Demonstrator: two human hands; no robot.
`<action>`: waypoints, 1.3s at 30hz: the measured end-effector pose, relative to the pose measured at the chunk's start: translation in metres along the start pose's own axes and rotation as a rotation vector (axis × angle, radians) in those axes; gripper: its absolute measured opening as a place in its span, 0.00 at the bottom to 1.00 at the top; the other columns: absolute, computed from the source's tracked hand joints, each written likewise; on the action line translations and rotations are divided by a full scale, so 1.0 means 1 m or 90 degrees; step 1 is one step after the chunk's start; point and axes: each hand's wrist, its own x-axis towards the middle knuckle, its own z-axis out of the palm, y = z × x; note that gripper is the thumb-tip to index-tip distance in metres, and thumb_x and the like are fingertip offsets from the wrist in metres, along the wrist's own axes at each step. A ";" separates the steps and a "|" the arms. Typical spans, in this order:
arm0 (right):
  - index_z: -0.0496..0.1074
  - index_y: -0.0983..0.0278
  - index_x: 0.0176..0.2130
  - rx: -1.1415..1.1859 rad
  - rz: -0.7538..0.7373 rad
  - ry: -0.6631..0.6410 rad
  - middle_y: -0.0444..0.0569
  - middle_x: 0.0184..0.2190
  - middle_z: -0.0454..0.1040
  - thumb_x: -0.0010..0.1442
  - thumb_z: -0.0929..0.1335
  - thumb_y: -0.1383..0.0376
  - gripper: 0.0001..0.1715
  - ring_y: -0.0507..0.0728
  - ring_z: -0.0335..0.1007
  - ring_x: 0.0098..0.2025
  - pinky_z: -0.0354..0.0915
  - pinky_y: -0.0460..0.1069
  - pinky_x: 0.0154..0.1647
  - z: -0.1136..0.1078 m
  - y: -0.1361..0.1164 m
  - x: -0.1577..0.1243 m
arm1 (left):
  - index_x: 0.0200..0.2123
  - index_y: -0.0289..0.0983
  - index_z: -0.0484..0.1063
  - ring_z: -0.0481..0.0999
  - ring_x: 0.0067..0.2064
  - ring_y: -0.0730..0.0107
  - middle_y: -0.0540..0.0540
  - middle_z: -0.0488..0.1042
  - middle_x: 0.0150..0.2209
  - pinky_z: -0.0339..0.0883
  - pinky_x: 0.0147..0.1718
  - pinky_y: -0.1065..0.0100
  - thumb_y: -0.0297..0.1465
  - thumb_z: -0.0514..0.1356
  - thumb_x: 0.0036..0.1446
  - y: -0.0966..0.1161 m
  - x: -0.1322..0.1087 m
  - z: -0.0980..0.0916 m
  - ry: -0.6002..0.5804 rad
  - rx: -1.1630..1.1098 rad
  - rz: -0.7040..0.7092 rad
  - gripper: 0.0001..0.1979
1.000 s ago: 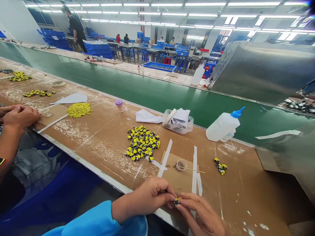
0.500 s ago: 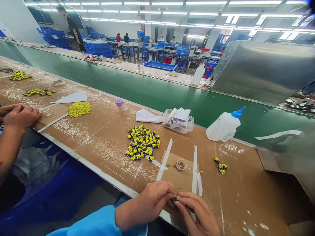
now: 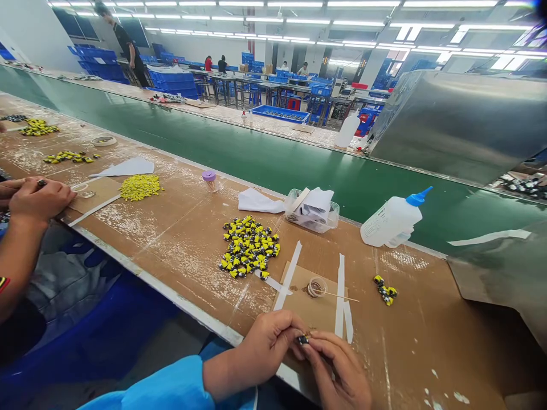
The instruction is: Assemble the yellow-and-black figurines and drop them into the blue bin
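Note:
Between the fingertips of both hands is a small black-and-yellow part (image 3: 303,340), mostly covered by the fingers. My left hand (image 3: 271,344) pinches it from the left, and my right hand (image 3: 337,367) grips it from the right. Just beyond them lies a cardboard square (image 3: 318,316) with white tape strips (image 3: 288,276) along its sides. On that square stands a small clear cup (image 3: 316,287) of brownish stuff, a thin wooden stick (image 3: 344,297) resting across it. A heap of yellow-and-black parts (image 3: 250,247) lies to the left; a few similar parts (image 3: 385,291) lie to the right.
A white bottle with blue nozzle (image 3: 391,222) and a clear plastic box (image 3: 314,213) of paper stand along the green conveyor belt (image 3: 239,156). A purple-lidded jar (image 3: 209,181) is further left. A co-worker's hands (image 3: 38,196) work near small yellow pieces (image 3: 140,188).
The small part has turned between my fingers and now shows more black. My right hand has shifted slightly left. The whole view has moved a little.

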 end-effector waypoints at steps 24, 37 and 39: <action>0.75 0.63 0.36 0.071 0.003 0.024 0.50 0.33 0.75 0.55 0.69 0.71 0.07 0.53 0.75 0.34 0.73 0.44 0.35 0.006 0.005 0.000 | 0.32 0.32 0.70 0.76 0.31 0.69 0.43 0.72 0.34 0.72 0.34 0.65 0.41 0.57 0.56 -0.006 0.008 -0.004 0.007 -0.154 -0.054 0.16; 0.75 0.60 0.39 0.089 -0.014 0.033 0.48 0.31 0.71 0.54 0.69 0.74 0.13 0.51 0.73 0.32 0.72 0.43 0.33 0.009 0.003 -0.001 | 0.35 0.32 0.68 0.74 0.32 0.71 0.40 0.73 0.37 0.69 0.35 0.68 0.33 0.51 0.61 -0.005 0.003 -0.007 -0.007 -0.072 0.032 0.11; 0.75 0.61 0.39 0.088 -0.018 0.016 0.49 0.33 0.72 0.54 0.68 0.75 0.13 0.52 0.73 0.33 0.72 0.43 0.34 0.010 0.005 -0.002 | 0.35 0.33 0.69 0.74 0.34 0.69 0.39 0.74 0.38 0.69 0.37 0.68 0.30 0.49 0.61 -0.006 0.002 -0.009 0.000 0.039 0.089 0.11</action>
